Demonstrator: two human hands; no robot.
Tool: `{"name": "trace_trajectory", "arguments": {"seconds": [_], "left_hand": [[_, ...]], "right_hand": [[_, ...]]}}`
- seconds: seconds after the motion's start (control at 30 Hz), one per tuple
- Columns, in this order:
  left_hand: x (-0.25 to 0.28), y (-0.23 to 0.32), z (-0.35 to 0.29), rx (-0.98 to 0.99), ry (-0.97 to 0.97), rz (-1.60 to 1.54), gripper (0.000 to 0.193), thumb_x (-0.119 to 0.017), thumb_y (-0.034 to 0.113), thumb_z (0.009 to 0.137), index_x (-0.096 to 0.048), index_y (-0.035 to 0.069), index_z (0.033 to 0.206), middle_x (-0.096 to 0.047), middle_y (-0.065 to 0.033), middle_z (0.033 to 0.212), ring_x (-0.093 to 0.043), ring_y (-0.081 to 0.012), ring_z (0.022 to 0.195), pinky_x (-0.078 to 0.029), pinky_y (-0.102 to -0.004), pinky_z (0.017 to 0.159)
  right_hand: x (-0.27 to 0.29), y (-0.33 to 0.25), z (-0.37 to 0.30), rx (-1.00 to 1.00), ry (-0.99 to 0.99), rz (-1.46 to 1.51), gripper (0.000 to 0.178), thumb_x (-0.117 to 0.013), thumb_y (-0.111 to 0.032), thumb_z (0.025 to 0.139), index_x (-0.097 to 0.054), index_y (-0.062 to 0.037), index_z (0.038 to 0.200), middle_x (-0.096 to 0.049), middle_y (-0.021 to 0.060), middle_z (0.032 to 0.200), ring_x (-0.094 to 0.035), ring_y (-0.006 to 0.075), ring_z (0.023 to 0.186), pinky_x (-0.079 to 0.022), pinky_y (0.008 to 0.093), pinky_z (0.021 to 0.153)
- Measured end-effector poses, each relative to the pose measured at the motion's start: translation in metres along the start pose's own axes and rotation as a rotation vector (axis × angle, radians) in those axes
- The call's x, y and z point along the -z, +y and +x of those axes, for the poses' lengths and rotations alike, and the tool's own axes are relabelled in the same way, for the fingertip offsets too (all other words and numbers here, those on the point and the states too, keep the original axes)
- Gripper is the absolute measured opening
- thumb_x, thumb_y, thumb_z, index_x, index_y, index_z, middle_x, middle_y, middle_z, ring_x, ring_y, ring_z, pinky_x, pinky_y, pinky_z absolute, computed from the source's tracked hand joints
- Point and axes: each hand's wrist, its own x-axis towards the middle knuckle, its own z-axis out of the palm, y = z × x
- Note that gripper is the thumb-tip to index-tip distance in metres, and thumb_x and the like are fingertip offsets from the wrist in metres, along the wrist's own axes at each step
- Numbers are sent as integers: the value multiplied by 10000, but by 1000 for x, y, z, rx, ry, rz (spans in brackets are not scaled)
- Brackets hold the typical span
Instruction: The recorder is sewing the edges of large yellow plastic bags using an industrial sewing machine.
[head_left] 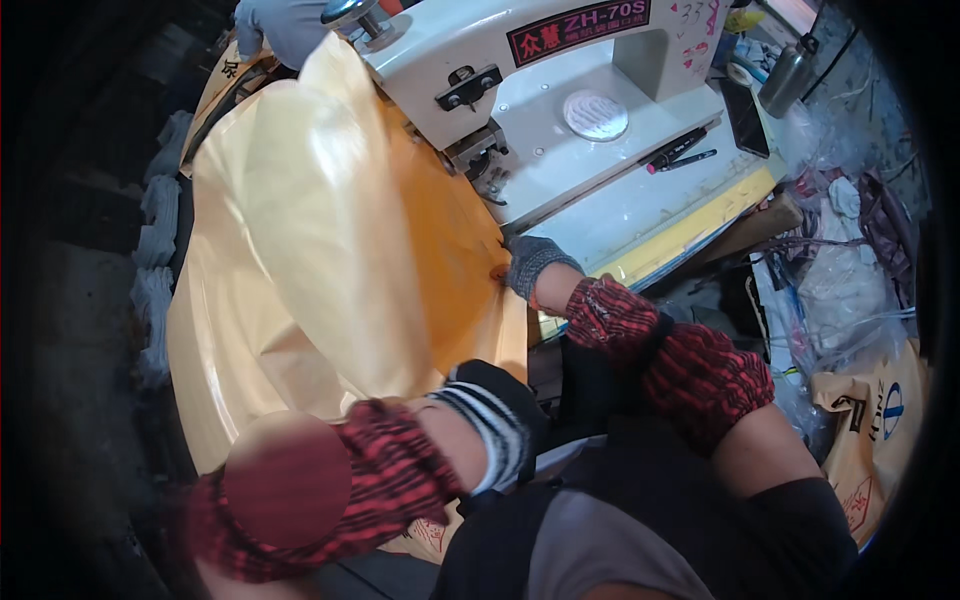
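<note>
A large glossy yellow-tan paper bag (pixel 310 230) spreads over the left and middle, its upper side bulging up and its right edge lying along a white sewing machine (pixel 430 80). My right hand (pixel 540 265), in a grey knit glove with bare fingertips, is closed on the bag's right edge, just below the machine's needle area (pixel 478 155). Close to the bag's lower edge is my left hand (pixel 495 420), in a black and white striped glove. Its fingers are hidden, so its grip cannot be told. Red and black checked sleeves cover both forearms.
On the machine's table lie two pens (pixel 680 150) and a dark phone (pixel 744 118). A metal bottle (pixel 790 75) stands at the far right. Plastic wrap (pixel 840 250) and a printed tan bag (pixel 875 430) are heaped at right. Another person's sleeve (pixel 285 25) shows at upper left.
</note>
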Motion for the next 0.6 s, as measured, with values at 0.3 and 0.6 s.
{"name": "trace_trajectory", "arguments": {"seconds": [0.3, 0.6], "left_hand": [[-31, 10, 45, 64, 195, -51, 194, -575, 169, 709, -684, 50, 817, -654, -158, 771, -649, -295, 744, -494, -393, 609], [-16, -13, 35, 182, 163, 17, 216, -506, 192, 791, -668, 53, 822, -659, -117, 781, -647, -275, 726, -486, -404, 584]], "right_hand": [[-4, -2, -32, 24, 67, 93, 471, -646, -214, 766, -522, -47, 1189, -601, 214, 1038, -589, 341, 962, -486, 383, 798], [-41, 21, 11, 229, 18, -166, 569, -675, -357, 740, -514, -88, 1216, -578, 184, 1126, -561, 344, 1022, -463, 410, 867]]}}
